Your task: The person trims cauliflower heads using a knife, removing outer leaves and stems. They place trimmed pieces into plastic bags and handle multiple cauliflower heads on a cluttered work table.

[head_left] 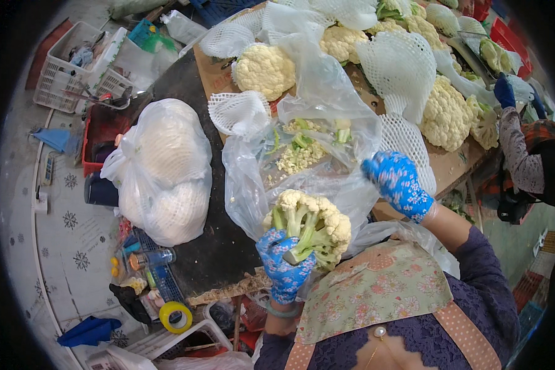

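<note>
My left hand [286,266], in a blue floral glove, grips a cauliflower head [326,222] by its pale green stalk, underside turned up. To the right, my right hand [397,185] in a matching glove hangs over the edge of a clear plastic bag [245,180]. Its fingers are curled and blurred by motion, so whether it holds something is unclear. Cauliflower crumbs and leaf trimmings [303,150] lie on the spread plastic between the hands and the far cauliflowers. A white foam net [409,148] lies just beyond my right hand.
A tied bag of net-wrapped heads [171,171] stands on the table's dark left side. More cauliflowers [265,71] and foam nets [238,113] cover the far side. At the right, a co-worker's blue-gloved hand [505,92] shows. Yellow tape [175,317] and a bottle [152,259] sit lower left.
</note>
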{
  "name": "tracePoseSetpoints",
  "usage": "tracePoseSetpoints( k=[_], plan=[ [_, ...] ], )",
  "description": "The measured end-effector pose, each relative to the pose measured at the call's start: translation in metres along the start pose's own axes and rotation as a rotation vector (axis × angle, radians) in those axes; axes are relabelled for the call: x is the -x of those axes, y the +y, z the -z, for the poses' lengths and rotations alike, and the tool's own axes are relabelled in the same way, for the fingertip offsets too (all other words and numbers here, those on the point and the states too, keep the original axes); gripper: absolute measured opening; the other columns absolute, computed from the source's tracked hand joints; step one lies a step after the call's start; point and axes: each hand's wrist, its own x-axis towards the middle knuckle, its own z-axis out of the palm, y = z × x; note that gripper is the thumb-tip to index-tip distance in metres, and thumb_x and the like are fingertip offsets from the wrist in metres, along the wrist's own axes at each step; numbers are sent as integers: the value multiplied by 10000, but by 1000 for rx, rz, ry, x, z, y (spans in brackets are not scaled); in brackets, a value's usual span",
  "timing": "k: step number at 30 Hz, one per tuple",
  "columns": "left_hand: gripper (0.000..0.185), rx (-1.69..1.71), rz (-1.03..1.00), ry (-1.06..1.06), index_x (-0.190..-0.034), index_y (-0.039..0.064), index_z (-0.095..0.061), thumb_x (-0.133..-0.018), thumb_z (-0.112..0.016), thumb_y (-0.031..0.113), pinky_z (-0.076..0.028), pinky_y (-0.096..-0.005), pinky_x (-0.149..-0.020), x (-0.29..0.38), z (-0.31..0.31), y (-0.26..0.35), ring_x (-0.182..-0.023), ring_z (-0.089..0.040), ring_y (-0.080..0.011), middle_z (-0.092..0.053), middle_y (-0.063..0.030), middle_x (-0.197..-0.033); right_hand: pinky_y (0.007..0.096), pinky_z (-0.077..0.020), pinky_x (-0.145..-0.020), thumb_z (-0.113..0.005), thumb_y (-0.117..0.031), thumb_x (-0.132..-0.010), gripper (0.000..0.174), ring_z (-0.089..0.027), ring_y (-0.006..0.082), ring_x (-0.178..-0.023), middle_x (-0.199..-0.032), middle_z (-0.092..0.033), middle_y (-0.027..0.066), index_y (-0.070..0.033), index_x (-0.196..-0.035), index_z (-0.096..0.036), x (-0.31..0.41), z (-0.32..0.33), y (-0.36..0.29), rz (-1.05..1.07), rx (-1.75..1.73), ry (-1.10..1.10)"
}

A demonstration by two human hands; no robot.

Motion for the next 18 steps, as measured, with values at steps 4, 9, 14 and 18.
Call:
tracePoseSetpoints(
  k=[4,9,14,18],
  plan=[
    [446,461,372,239,-1107,11,-533,-747,-719,198,-423,-350,-953,0,-3,-17,-1060,-533,-199,-538,-75,-1096,375,-466,-661,-601,-76,-830,75,-583,309,-750,-812,-593,131,-48,-898,-612,9,-8,21,-446,-436,156],
    [475,1030,645,90,-1159,31,-495,-773,-666,249,-384,-357,-985,-24,-33,-47,-1110,-489,-203,-496,-71,-1159,372,-504,-704,-662,-198,-871,204,-647,324,-800,-857,-647,176,-33,-977,-608,25,-21,7,-453,-561,30],
    [507,901,547,-44,-1212,50,-458,-799,-614,300,-345,-364,-1016,-47,-57,-56,-1159,-445,-207,-454,-67,-1222,395,-502,-752,-655,-228,-871,285,-632,370,-883,-946,-635,220,-14,-1040,-572,40,-36,-8,-583,-604,-227],
    [533,581,393,-81,-1253,66,-428,-821,-572,341,-314,-370,-1041,-69,-54,-64,-1199,-409,-210,-421,-64,-1273,406,-492,-779,-660,-234,-865,306,-621,376,-913,-965,-626,231,-9,-1051,-571,50,-39,-6,-643,-567,-258]
  ],
)
